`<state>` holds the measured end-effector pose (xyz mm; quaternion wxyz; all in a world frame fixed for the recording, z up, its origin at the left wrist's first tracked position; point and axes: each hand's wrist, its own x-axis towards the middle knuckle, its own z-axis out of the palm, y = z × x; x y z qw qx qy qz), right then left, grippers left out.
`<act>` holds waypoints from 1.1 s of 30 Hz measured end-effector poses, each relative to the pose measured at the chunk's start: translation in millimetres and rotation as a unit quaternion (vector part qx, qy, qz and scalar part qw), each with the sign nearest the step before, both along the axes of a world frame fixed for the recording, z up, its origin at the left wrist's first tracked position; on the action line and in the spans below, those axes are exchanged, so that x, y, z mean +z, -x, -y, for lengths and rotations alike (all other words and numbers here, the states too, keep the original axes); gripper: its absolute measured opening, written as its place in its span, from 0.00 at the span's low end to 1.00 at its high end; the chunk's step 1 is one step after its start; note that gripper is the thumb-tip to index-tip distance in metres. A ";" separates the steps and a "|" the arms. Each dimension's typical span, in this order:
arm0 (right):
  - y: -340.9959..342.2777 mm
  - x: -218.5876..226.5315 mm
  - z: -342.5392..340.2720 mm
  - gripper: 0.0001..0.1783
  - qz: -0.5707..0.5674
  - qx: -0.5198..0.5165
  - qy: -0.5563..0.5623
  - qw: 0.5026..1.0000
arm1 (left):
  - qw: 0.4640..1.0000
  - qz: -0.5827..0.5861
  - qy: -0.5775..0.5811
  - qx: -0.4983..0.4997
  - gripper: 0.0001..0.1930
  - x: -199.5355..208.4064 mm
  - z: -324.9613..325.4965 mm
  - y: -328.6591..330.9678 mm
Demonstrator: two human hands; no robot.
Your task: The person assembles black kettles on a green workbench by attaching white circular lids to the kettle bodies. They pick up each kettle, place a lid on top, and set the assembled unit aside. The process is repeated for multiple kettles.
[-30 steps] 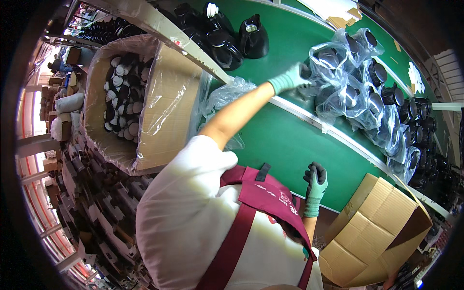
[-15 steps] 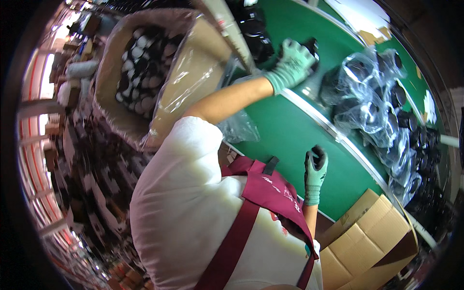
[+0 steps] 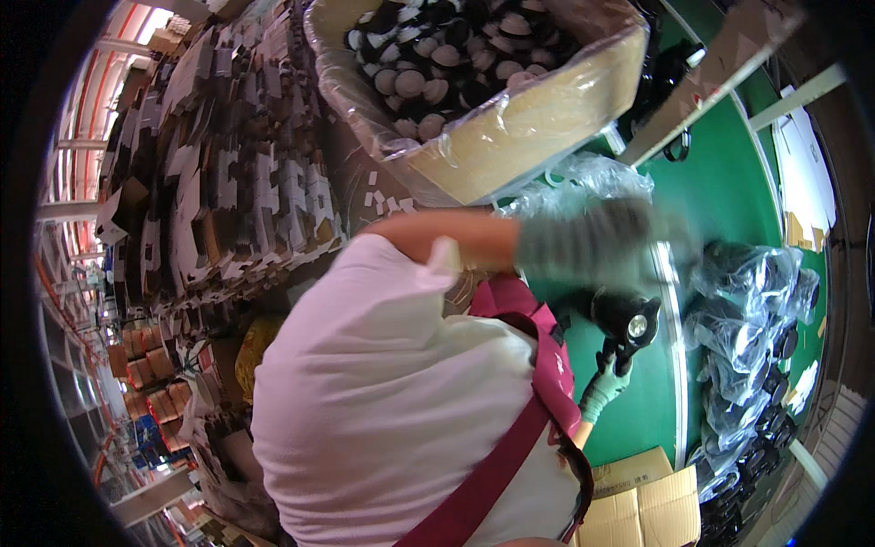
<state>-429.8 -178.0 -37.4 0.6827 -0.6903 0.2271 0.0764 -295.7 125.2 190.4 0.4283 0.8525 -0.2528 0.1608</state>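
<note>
My right hand [image 3: 605, 387], in a green glove with black fingertips, grips a black rounded part [image 3: 627, 319] from its near side. The part has a pale round disc on its face and is held over the green work surface [image 3: 643, 401]. My left hand [image 3: 620, 242], in a similar glove, is smeared by motion just beyond the part, so its fingers cannot be read. Clear plastic bags [image 3: 583, 182] lie crumpled beyond the left hand.
A plastic-lined cardboard box [image 3: 538, 128] at the top holds many black and white round pieces [image 3: 447, 55]. Bagged black parts [image 3: 743, 337] line the right side past a metal rail [image 3: 676, 356]. An open carton [image 3: 638, 510] stands at lower right; stacked flat cardboard [image 3: 237, 164] lies left.
My left hand has come back from the far side of the surface. My right hand, earlier curled without a visible part, now holds the black part. The view has turned leftward.
</note>
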 end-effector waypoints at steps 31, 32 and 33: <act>28.9 -15.5 3.5 0.30 0.061 -0.114 0.311 0.942 | 0.731 -0.247 -0.539 0.339 0.19 -164.8 -421.7 -109.8; 28.0 -24.8 3.2 0.30 0.079 -0.105 0.303 0.944 | 0.729 -0.235 -0.537 0.354 0.19 -154.4 -441.2 -91.5; 29.9 -18.0 4.6 0.27 0.075 -0.116 0.312 0.940 | 0.735 -0.203 -0.545 0.349 0.19 -132.9 -433.5 -113.0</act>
